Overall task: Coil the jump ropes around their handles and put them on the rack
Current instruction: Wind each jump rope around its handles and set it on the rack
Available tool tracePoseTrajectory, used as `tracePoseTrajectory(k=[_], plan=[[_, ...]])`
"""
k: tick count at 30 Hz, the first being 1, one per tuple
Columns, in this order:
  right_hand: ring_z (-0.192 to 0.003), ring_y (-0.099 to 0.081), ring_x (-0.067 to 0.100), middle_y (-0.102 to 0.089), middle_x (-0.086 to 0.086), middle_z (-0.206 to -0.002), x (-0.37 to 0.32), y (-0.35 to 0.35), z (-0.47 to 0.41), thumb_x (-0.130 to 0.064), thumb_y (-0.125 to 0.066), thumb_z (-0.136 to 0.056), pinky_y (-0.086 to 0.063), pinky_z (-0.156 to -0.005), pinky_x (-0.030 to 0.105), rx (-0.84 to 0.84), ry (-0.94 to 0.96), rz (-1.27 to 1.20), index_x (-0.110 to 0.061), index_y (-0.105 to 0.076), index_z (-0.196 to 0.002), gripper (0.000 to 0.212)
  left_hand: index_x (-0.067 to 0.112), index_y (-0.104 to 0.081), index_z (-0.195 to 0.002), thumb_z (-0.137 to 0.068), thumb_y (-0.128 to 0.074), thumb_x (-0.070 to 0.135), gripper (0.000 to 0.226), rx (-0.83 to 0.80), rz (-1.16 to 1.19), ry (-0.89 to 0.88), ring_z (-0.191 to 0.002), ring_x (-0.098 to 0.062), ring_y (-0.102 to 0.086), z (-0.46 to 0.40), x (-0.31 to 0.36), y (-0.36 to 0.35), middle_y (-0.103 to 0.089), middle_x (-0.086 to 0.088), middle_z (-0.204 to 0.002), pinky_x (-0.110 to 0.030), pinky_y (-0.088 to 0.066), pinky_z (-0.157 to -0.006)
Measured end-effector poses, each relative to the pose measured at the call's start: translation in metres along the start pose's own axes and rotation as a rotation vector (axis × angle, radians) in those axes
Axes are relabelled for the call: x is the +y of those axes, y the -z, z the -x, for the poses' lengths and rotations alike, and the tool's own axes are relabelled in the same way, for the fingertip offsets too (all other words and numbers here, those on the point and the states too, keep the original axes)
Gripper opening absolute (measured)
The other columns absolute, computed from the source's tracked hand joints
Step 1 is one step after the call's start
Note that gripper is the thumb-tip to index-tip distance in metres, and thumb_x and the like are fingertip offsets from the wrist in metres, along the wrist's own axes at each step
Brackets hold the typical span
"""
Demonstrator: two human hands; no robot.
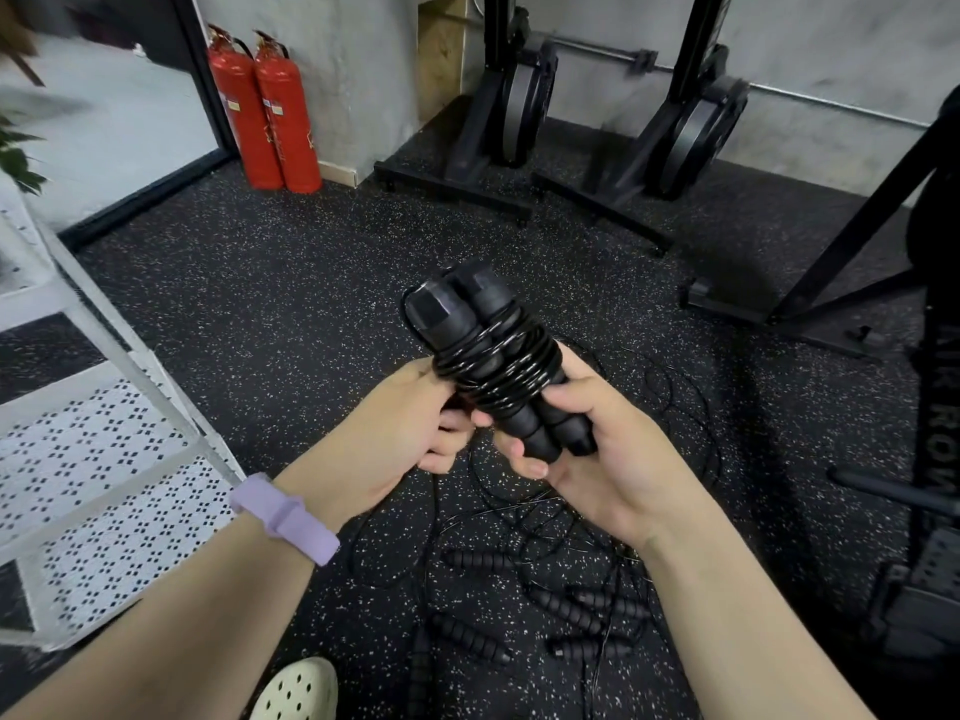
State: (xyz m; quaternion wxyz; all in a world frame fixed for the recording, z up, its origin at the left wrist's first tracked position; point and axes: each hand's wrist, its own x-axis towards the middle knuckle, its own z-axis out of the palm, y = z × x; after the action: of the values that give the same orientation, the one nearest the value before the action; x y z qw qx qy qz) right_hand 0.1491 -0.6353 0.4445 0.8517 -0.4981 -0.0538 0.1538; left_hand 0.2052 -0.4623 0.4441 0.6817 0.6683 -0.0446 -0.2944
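The right hand (597, 459) grips the paired handles (498, 366); the left hand (410, 433) pinches the thin, springy, slippery cord (498, 379), best held taut.

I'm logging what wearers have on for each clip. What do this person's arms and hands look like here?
Both forearms are bare, with no sleeves or gloves in view. The left hand has a lilac wristband with a moulded loop at its wrist. The right hand wears nothing visible.

Black rubber floor (291, 283) with pale speckles, grey concrete wall (363, 70), two red fire extinguishers (265, 111) by a dark door frame (202, 75), black gym machines (524, 96) along the wall, green leaves (15, 153) at left
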Motion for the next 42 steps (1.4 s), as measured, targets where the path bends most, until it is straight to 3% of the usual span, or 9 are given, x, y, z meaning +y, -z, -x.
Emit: tracePoseTrajectory(k=[7, 12, 18, 21, 25, 28, 32, 38, 42], plan=[[-0.071, -0.048, 0.020, -0.063, 0.021, -0.102, -0.002, 0.009, -0.001, -0.020, -0.054, -0.090, -0.034, -0.056, 0.027, 0.035, 0.046, -0.050, -0.019, -0.068, -0.124, 0.037, 0.021, -0.061, -0.097, -0.106, -0.049, 0.035, 0.021, -0.006, -0.490, -0.147, -0.058, -0.012, -0.055, 0.005, -0.003, 0.014, -0.055, 0.003, -0.061, -0.026, -0.047, -0.061], [-0.069, -0.050, 0.020, -0.067, 0.021, -0.100, -0.004, 0.019, 0.000, -0.012, -0.048, -0.097, -0.036, -0.055, 0.028, 0.286, 0.061, 0.106, -0.022, -0.065, -0.132, 0.041, 0.023, -0.057, -0.086, -0.104, -0.053, 0.038, 0.024, 0.052, -0.935, -0.076, -0.052, -0.013, -0.051, 0.004, -0.015, 0.034, -0.058, 0.004, -0.058, -0.036, -0.045, -0.053], [-0.069, -0.055, 0.021, -0.075, 0.016, -0.094, 0.003, 0.021, -0.003, -0.007, -0.056, -0.099, -0.041, -0.053, 0.028, 0.579, 0.063, 0.375, -0.039, -0.067, -0.132, 0.048, 0.027, -0.060, -0.086, -0.106, -0.047, 0.039, 0.027, 0.116, -1.168, -0.145, -0.047, -0.014, -0.053, 0.010, -0.006, 0.029, -0.061, 0.004, -0.060, -0.030, -0.043, -0.050], [-0.067, -0.057, 0.015, -0.076, -0.003, -0.091, 0.006, 0.019, -0.006, -0.007, -0.060, -0.097, -0.046, -0.055, 0.022, 0.656, 0.063, 0.573, -0.051, -0.065, -0.128, 0.054, 0.025, -0.058, -0.076, -0.105, -0.050, 0.038, 0.033, 0.130, -1.144, -0.163, -0.053, -0.015, -0.065, 0.013, -0.007, 0.026, -0.066, 0.005, -0.061, -0.031, -0.056, -0.056], [-0.062, -0.056, 0.002, -0.072, -0.027, -0.085, 0.011, 0.015, -0.006, -0.009, -0.061, -0.097, -0.045, -0.058, 0.013, 0.627, 0.068, 0.825, -0.057, -0.058, -0.131, 0.059, 0.018, -0.067, -0.079, -0.103, -0.058, 0.026, 0.027, 0.073, -0.807, -0.100, -0.042, -0.004, -0.055, 0.018, 0.001, 0.021, -0.068, 0.013, -0.058, -0.022, -0.049, -0.046], [-0.069, -0.059, 0.006, -0.073, -0.021, -0.094, 0.015, 0.011, -0.005, -0.014, -0.061, -0.095, -0.048, -0.060, 0.018, 0.605, 0.035, 0.942, -0.050, -0.053, -0.144, 0.061, 0.006, -0.071, -0.092, -0.101, -0.062, 0.013, 0.014, -0.054, -0.544, -0.019, -0.051, -0.008, -0.060, 0.024, 0.009, 0.025, -0.075, 0.002, -0.071, -0.025, -0.050, -0.047], [-0.066, -0.058, 0.014, -0.072, -0.006, -0.090, 0.024, 0.007, -0.008, -0.025, -0.060, -0.092, -0.052, -0.067, 0.036, 0.560, 0.001, 1.199, -0.058, -0.041, -0.147, 0.067, -0.001, -0.070, -0.101, -0.098, -0.064, 0.004, 0.008, 0.074, -0.285, 0.054, -0.065, -0.021, -0.071, 0.028, 0.011, 0.023, -0.078, -0.014, -0.084, -0.030, -0.061, -0.058], [-0.090, -0.063, 0.022, -0.067, -0.002, -0.108, 0.032, 0.000, -0.010, -0.033, -0.064, -0.094, -0.050, -0.076, 0.034, 0.332, -0.128, 1.533, -0.057, -0.036, -0.151, 0.068, 0.012, -0.075, -0.092, -0.097, -0.067, 0.020, 0.013, 0.100, -0.415, -0.049, -0.074, -0.014, -0.074, 0.029, 0.006, 0.020, -0.079, 0.000, -0.085, -0.032, -0.063, -0.065], [-0.070, -0.057, 0.017, -0.070, -0.005, -0.095, 0.034, -0.004, -0.011, -0.029, -0.066, -0.088, -0.042, -0.063, 0.030, 0.146, -0.180, 1.498, -0.060, -0.039, -0.147, 0.072, 0.016, -0.076, -0.083, -0.095, -0.067, 0.042, 0.030, 0.152, -0.516, -0.149, -0.064, -0.015, -0.054, 0.029, 0.003, 0.024, -0.067, 0.003, -0.071, -0.034, -0.047, -0.066]])
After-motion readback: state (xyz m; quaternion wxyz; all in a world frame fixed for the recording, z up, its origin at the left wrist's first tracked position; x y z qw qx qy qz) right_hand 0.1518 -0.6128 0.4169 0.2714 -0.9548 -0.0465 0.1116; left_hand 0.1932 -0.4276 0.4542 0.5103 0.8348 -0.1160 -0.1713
